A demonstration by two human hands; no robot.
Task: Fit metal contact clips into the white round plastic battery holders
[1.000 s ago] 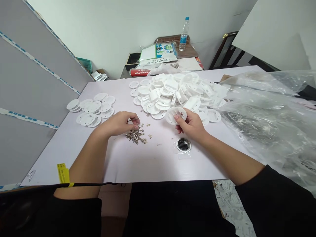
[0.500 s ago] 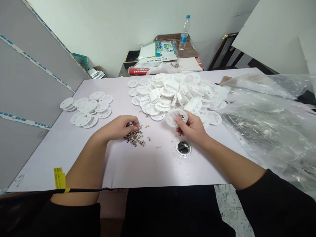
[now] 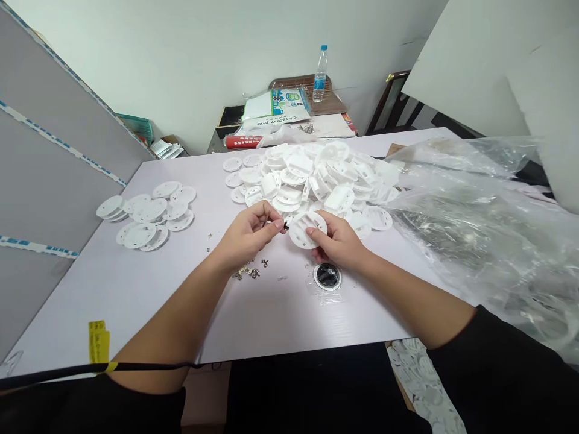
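Note:
My right hand (image 3: pixel 339 241) grips a round white plastic disc (image 3: pixel 304 230) by its right side, thumb on its face. The disc has slots and small square holes. At its left edge my left hand (image 3: pixel 253 234) is closed in a pinch on a small dark metal piece (image 3: pixel 286 226). I cannot tell whether that piece touches the disc. Below my left wrist lies a heap of small metal pieces (image 3: pixel 248 273), partly hidden by the hand. A round black disc with a pale rim (image 3: pixel 327 276) lies on the table under my right hand.
Behind my hands is a large pile of white discs (image 3: pixel 316 175); a smaller group (image 3: pixel 149 211) lies at the left. Clear plastic bags (image 3: pixel 461 229) cover the right side. A water bottle (image 3: pixel 320 75) stands at the back. A tagged black cable (image 3: pixel 149 366) crosses the front edge.
My left hand has come up from the metal heap and moved right to the disc's edge with a small metal piece. The view has shifted slightly.

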